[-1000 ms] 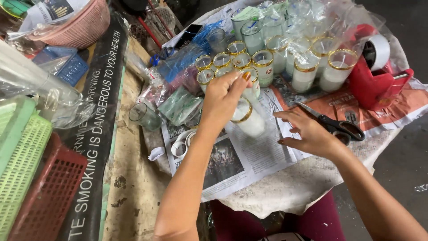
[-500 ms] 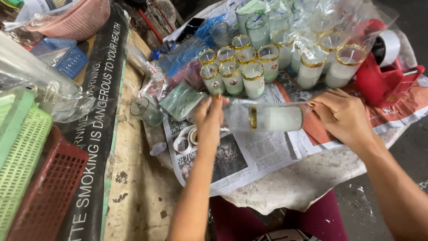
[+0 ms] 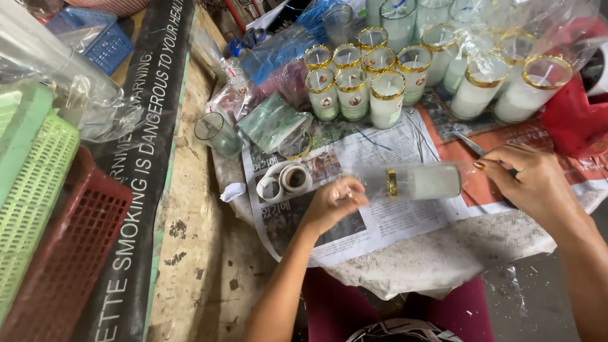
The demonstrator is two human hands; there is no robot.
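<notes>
Candle glass (image 3: 411, 182) held sideways in clear wrap: left hand (image 3: 332, 204) pinches the open end, right hand (image 3: 535, 180) grips the base. Finished-looking glasses (image 3: 354, 88) grouped behind; wrap not yet closed.

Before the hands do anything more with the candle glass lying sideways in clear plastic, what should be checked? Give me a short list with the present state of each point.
1. Left hand has a grip on the open end of the candle glass: ok.
2. Right hand supports the other end: ok, fingers touch the plastic there.
3. Glass held level above the newspaper: ok.
4. Plastic fully around the glass: cannot tell, it is blurred.
5. Scissors within reach: ok, beside the right hand.
6. Tape rolls near: ok, by the left hand.
</notes>
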